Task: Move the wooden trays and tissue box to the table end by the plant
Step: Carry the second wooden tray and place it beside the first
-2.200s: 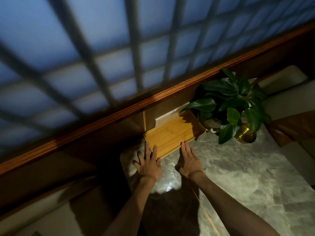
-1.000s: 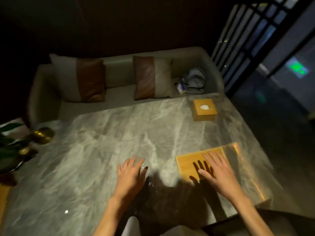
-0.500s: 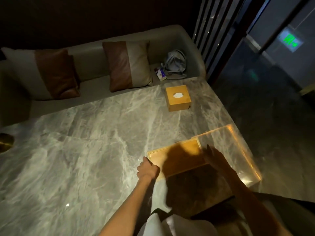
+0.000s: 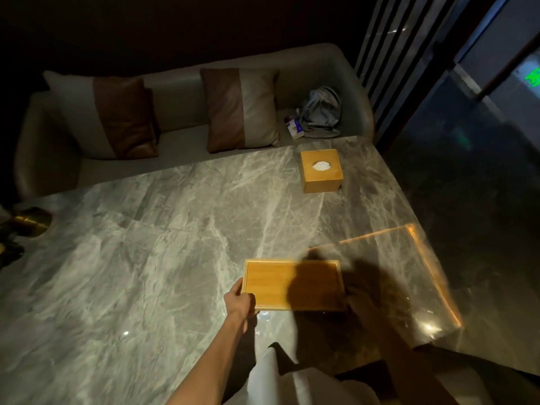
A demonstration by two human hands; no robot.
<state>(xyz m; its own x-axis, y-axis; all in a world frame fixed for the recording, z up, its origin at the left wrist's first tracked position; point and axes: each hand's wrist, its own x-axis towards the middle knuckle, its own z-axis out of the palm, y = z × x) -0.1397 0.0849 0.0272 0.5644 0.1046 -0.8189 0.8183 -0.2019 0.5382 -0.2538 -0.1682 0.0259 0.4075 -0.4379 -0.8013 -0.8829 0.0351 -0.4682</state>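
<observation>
Between the two hands, the wooden tray (image 4: pixel 292 285) is lying long-axis crosswise, the left hand (image 4: pixel 240 305) and right hand (image 4: pixel 361 304) each clamping an end in its grip, with the plant end of the desk (image 4: pixel 146 244) lying far to the left.

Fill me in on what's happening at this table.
A person grips a wooden tray with both hands, left hand on its left end, right hand in shadow on its right end, near the table edge. The tissue box sits untouched at the far corner by the sofa. The plant's gold pot is far left.
</observation>
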